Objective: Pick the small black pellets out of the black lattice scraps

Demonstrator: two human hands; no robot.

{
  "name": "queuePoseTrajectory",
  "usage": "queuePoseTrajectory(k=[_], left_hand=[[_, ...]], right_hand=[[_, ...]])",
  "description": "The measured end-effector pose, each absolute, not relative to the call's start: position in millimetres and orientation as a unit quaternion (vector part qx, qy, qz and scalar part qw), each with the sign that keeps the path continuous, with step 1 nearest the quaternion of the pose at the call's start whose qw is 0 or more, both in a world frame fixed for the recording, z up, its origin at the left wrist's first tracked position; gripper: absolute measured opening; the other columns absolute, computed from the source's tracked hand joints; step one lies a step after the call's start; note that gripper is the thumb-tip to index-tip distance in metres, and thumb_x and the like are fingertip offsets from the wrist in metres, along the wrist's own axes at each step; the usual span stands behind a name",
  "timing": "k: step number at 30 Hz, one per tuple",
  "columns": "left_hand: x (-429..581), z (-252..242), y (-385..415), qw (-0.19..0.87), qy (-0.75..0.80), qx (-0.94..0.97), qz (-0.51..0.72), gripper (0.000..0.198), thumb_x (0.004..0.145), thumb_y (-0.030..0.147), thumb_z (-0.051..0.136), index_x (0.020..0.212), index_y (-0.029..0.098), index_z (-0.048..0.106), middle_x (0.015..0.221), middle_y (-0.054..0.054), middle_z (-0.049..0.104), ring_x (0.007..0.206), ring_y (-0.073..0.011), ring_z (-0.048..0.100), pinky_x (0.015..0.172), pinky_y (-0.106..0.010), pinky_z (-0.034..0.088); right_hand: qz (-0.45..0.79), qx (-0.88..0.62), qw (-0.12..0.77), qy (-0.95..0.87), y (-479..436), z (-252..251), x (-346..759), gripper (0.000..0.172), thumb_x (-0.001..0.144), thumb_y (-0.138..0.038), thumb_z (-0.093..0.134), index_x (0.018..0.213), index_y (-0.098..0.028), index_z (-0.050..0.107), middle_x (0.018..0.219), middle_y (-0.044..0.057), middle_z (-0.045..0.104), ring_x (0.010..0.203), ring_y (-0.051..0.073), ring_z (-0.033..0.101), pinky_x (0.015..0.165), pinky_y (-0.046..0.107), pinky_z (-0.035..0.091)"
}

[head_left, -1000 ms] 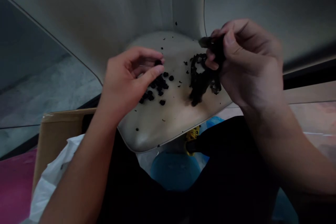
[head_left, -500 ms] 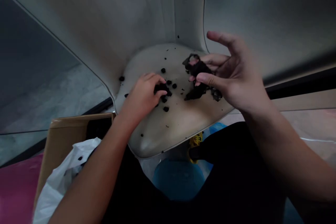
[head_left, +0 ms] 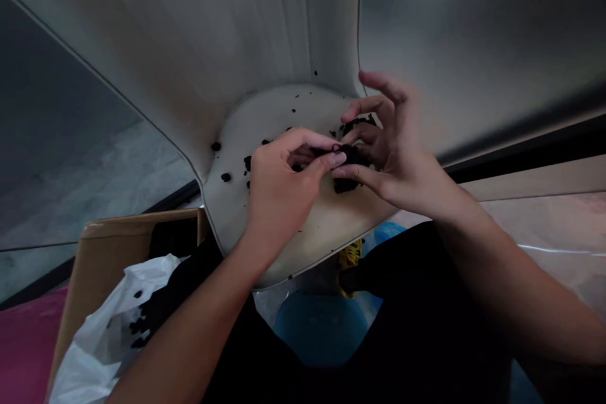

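Observation:
A cream plastic chair seat [head_left: 246,132] lies in front of me, strewn with small black pieces [head_left: 226,177]. My left hand [head_left: 279,192] and my right hand [head_left: 398,151] meet over the seat's middle. Both pinch the same tangled black strip [head_left: 348,154], thumb and forefinger of each closed on it. The right hand's other fingers are spread above it. A loose end of the black strip [head_left: 362,121] shows behind the right fingers. Much of the strip is hidden by the hands.
A cardboard box [head_left: 104,240] at lower left holds a white plastic bag [head_left: 104,328] with black bits in it. A blue round container [head_left: 317,328] and something yellow [head_left: 349,254] sit under the seat's front edge. The chair back [head_left: 237,19] rises behind.
My left hand left the pile of black pieces and moved right to grip the strip. My right hand lowered the strip toward the seat, and both hands now hold it together.

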State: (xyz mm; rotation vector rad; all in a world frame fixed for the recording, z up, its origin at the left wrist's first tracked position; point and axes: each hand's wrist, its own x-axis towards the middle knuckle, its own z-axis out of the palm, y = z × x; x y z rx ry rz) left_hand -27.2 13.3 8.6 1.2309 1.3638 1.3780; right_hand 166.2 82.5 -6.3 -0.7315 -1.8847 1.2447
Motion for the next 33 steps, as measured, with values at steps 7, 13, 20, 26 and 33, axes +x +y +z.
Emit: queuePoseTrajectory(k=[7,13,20,26,33], left_hand=[[-38.1,6.8,18.7,0.420,0.525,0.449,0.588,0.016,0.087,0.019,0.098,0.087,0.023,0.083,0.089,0.001,0.084,0.084,-0.0165,0.080,0.082,-0.029,0.066],[-41.3,4.9,13.8,0.466,0.494,0.449,0.581,0.016,0.087,0.021,0.098,0.093,0.025,0.084,0.095,0.001,0.083,0.089,-0.0155,0.078,0.082,-0.026,0.065],[-40.7,8.9,7.0,0.499,0.490,0.437,0.565,0.019,0.090,0.036,0.102,0.101,0.028,0.090,0.102,0.000,0.086,0.097,-0.0151,0.078,0.088,-0.024,0.063],[-49.4,11.6,9.3,0.471,0.526,0.478,0.524,0.022,0.086,0.038,0.104,0.097,0.027,0.089,0.098,-0.002,0.087,0.096,-0.0202,0.079,0.084,-0.030,0.064],[-54.1,16.5,13.8,0.506,0.528,0.478,0.486,0.044,0.065,0.037,0.114,0.089,0.024,0.081,0.088,-0.001,0.079,0.086,-0.0184,0.073,0.074,-0.027,0.059]], right_hand=[[0.519,-0.314,0.323,-0.726,81.2,3.9,168.3,0.026,0.099,-0.047,0.092,0.102,-0.025,0.078,0.098,0.001,0.077,0.091,0.022,0.070,0.082,0.037,0.055],[0.445,-0.267,0.353,-0.779,74.7,2.2,168.7,0.012,0.107,-0.033,0.085,0.108,-0.025,0.076,0.105,0.001,0.078,0.095,0.019,0.071,0.088,0.035,0.052],[0.362,-0.234,0.385,-0.816,75.3,0.9,162.4,0.007,0.110,-0.029,0.079,0.110,-0.023,0.076,0.105,0.004,0.080,0.095,0.019,0.073,0.085,0.034,0.054],[0.337,-0.201,0.367,-0.844,77.7,-1.2,164.3,0.015,0.108,-0.035,0.082,0.113,-0.024,0.073,0.104,0.005,0.076,0.093,0.021,0.072,0.081,0.034,0.052],[0.333,-0.164,0.329,-0.868,80.2,13.9,164.7,0.012,0.112,-0.033,0.076,0.107,-0.023,0.073,0.097,0.003,0.074,0.087,0.018,0.069,0.078,0.031,0.050]])
